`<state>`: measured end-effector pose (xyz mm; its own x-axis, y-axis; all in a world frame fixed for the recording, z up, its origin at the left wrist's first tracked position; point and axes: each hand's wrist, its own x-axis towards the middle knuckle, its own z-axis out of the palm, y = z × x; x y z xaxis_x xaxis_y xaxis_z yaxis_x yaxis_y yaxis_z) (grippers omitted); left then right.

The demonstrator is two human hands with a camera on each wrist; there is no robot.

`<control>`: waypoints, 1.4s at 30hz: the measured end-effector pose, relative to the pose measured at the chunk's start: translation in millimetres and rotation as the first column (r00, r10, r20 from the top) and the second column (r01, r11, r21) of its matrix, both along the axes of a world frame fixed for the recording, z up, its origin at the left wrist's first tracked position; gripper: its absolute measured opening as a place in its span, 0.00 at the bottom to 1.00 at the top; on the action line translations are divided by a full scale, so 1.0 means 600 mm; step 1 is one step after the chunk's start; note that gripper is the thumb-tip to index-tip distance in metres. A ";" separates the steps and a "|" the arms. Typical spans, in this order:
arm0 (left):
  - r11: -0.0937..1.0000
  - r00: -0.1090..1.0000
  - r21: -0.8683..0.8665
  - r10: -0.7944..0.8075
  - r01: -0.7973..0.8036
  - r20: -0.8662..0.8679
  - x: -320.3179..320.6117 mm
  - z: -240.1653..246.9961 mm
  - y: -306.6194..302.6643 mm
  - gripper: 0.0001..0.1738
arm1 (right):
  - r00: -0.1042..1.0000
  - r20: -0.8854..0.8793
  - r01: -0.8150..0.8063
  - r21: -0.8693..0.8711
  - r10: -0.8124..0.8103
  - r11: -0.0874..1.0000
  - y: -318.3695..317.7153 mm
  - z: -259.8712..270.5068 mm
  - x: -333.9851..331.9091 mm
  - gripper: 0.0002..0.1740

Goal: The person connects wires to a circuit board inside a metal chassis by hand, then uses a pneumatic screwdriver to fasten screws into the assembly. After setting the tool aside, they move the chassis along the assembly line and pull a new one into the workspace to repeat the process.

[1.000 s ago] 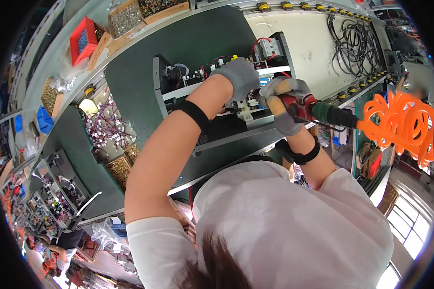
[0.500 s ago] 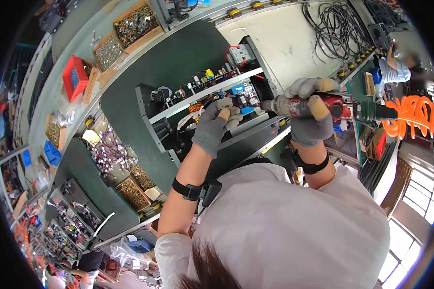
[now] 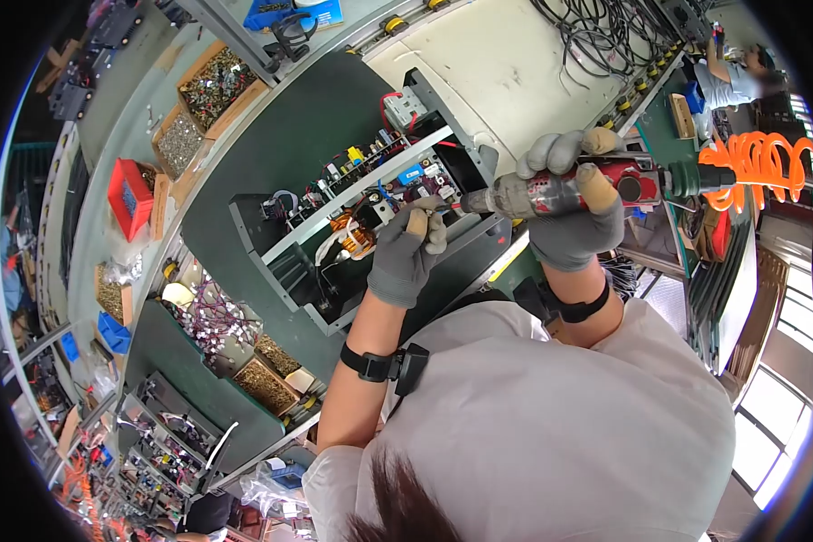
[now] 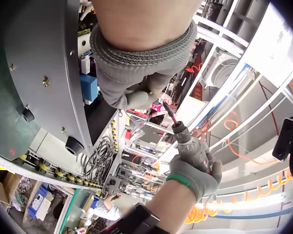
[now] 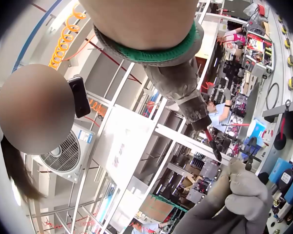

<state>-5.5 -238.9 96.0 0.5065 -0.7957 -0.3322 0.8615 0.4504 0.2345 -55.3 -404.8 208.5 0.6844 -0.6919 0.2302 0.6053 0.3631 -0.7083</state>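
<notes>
My right hand [image 3: 574, 233], in a grey glove with tan fingertips, grips a red and grey air screwdriver [image 3: 513, 196] held sideways. Its bit [image 5: 214, 144] points at the gloved left hand [image 3: 401, 260], right at the fingertips in the head view. The left fingers are curled in against the thumb, as the right wrist view shows; whatever may lie between them is hidden. Both hands are over the near right part of an open dark metal chassis [image 3: 369, 191]. Inside it are circuit boards, a copper coil [image 3: 359, 238] and a blue component [image 3: 410, 175].
An orange coiled hose [image 3: 759, 163] trails from the screwdriver's rear. Screw boxes [image 3: 179, 144] and a red bin [image 3: 130, 199] line the far left. Wire bundles [image 3: 212, 316] lie left of the chassis, black cables [image 3: 596, 41] beyond it. Other people work in the background.
Both hands came back from over the chassis, and the screwdriver swung right and level. The left hand turned its fingers inward and now meets the bit. The head view shifted.
</notes>
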 end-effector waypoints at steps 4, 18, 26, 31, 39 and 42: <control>0.994 0.977 0.099 -0.059 0.039 0.206 -0.002 0.012 -0.001 0.17 | 1.000 0.006 -0.028 -0.004 0.028 1.000 0.000 -0.005 0.001 0.14; 0.942 0.870 0.315 -0.248 0.115 0.426 0.009 0.042 -0.015 0.22 | 0.986 -0.162 -0.016 0.152 0.041 0.988 -0.031 0.009 0.004 0.14; 0.645 0.213 0.646 -0.621 -0.407 0.754 0.081 0.007 -0.088 0.19 | 0.998 -0.058 0.017 0.208 -0.005 0.978 -0.077 -0.008 -0.016 0.13; 0.553 -0.496 0.497 -0.830 -0.669 0.255 0.125 0.013 -0.140 0.16 | 0.988 -0.084 0.135 0.049 -0.130 0.990 -0.104 -0.015 -0.014 0.13; 0.801 -0.831 0.374 -0.543 -0.468 0.122 0.161 -0.012 -0.127 0.13 | 0.967 -0.147 0.197 -0.077 -0.206 0.977 -0.113 -0.058 0.001 0.13; 0.840 -0.831 0.325 -0.513 -0.435 0.214 0.165 -0.008 -0.118 0.08 | 0.946 -0.226 0.219 -0.073 -0.230 0.973 -0.104 -0.060 0.010 0.14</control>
